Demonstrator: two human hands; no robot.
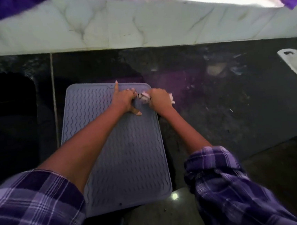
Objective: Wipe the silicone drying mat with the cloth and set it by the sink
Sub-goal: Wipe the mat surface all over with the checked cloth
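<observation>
At the mat's (122, 150) 12 o'clock end, our right hand (160, 98) fingers clutch the cloth (145, 97), left hand (125, 100) splayed flat, mat running 12 to 6.

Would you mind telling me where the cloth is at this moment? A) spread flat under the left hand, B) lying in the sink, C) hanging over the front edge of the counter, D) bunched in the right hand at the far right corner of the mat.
D: the cloth is bunched in the right hand at the far right corner of the mat, while the left hand presses flat beside it.
</observation>
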